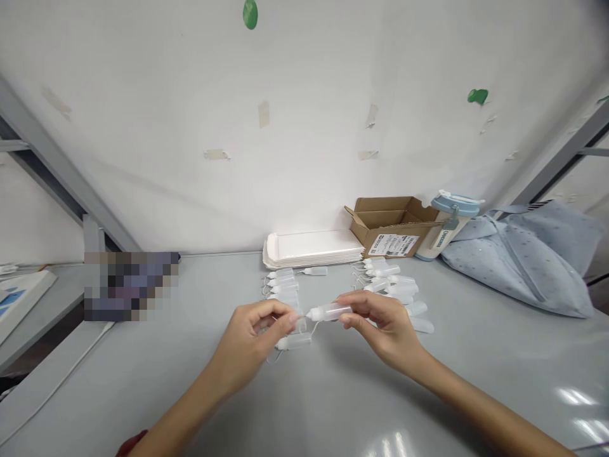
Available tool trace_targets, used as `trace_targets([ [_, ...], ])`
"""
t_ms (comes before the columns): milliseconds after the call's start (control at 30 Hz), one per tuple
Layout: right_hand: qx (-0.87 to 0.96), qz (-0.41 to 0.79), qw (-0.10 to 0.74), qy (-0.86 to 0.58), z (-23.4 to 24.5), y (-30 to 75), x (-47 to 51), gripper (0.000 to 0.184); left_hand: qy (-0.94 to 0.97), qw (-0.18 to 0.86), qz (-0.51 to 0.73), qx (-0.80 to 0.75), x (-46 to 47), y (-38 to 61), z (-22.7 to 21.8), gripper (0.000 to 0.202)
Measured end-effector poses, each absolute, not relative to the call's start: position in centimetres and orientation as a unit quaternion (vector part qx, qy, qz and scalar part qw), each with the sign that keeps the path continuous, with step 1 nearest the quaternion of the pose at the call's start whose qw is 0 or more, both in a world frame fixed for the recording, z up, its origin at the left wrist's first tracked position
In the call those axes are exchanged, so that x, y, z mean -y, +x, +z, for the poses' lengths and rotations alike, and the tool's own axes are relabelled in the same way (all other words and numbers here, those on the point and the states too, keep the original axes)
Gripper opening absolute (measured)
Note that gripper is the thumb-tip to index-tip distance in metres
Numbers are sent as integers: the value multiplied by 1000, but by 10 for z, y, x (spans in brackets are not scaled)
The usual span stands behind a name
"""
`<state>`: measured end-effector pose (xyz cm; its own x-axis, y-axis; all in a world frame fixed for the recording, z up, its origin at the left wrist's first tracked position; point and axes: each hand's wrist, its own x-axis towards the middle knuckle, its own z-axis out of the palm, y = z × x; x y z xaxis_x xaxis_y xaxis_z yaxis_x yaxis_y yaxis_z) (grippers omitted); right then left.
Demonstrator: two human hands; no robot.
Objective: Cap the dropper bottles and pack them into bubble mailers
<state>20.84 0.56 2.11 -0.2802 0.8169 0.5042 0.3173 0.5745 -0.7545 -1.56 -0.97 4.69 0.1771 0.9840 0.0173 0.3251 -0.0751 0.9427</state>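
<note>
My right hand (380, 324) grips the base of a small translucent squeeze bottle (328, 311), which lies level with its tip pointing left. At that tip my left hand (259, 330) is closed in a pinch; what sits between its fingertips is too small to make out. A thin strap hangs from the bottle's neck. Below and behind the left hand lies a column of similar bottles (294, 341) on the grey table (304, 406). Another group of bottles (402, 289) lies beyond my right hand, partly hidden by it.
A stack of white padded envelopes (314, 247) lies against the wall, beside an open cardboard box (397, 228). Right of it stand a blue-lidded cup (447, 225) and a light blue fabric bag (523, 260). At left are a blurred-out object (130, 285) and a white cable (61, 387).
</note>
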Motion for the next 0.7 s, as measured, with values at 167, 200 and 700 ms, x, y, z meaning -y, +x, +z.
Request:
trace_targets([
  [167, 721, 324, 481, -380, 20, 211, -6, 13, 564, 408, 470, -543, 2, -28, 51, 24],
  [200, 718, 327, 479, -385, 18, 211, -7, 14, 553, 406, 482, -545, 2, -30, 52, 24],
  [700, 736, 215, 321, -556, -17, 198, -97, 8, 539, 412, 501, -537, -2, -34, 47, 27],
])
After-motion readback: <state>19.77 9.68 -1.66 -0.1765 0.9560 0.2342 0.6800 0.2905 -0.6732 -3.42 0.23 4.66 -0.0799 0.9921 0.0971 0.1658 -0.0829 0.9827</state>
